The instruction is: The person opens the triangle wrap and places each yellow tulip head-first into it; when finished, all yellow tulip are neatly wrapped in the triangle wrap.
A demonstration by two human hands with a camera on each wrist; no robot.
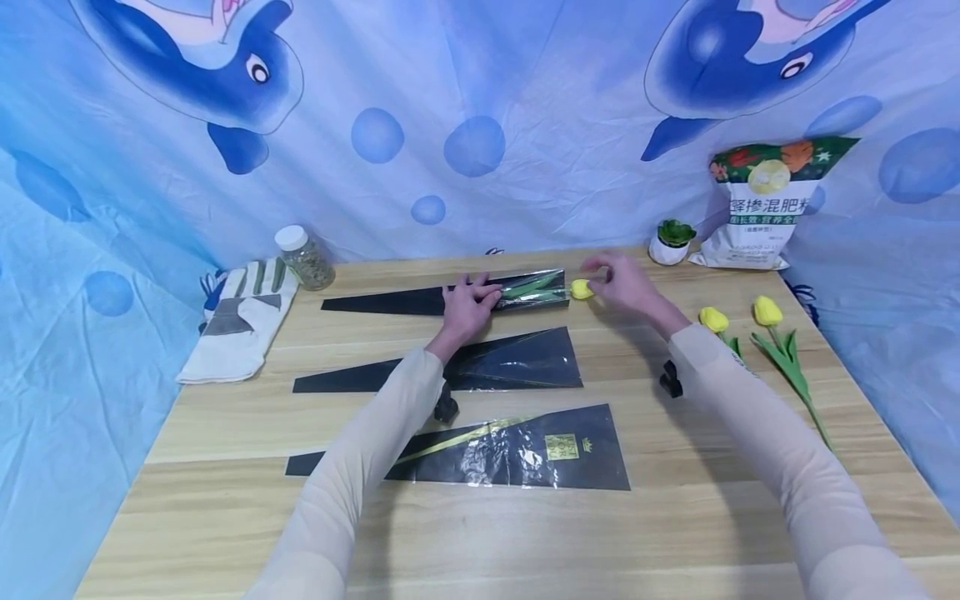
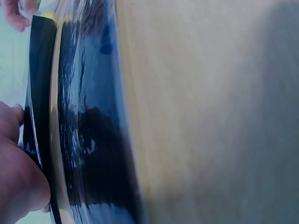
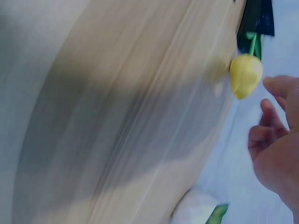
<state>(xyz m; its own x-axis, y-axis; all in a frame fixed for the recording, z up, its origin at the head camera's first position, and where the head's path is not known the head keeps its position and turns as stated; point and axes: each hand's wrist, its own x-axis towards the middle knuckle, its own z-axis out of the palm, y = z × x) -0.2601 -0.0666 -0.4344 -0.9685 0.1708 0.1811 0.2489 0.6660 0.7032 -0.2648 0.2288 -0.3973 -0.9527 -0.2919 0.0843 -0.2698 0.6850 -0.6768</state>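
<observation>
The farthest black flower sleeve (image 1: 382,303) lies across the back of the table, with a yellow tulip (image 1: 581,289) whose green leaves show through its clear front and whose bloom sticks out at the wide right end. My left hand (image 1: 468,308) rests on the middle of this sleeve with fingers extended. Just right of the bloom is my right hand (image 1: 626,283); in the right wrist view its bent fingertips (image 3: 268,84) stand apart from the yellow bloom (image 3: 245,77), holding nothing. Two more black sleeves, a middle one (image 1: 525,362) and a near one with gold print (image 1: 517,458), lie in front.
Two loose yellow tulips, one (image 1: 714,319) partly behind my right sleeve and another (image 1: 787,358), lie at right. A small potted succulent (image 1: 669,250) and a fertilizer bag (image 1: 765,217) stand at the back right. White-and-grey gloves (image 1: 240,325) and a capped jar (image 1: 306,260) are at left.
</observation>
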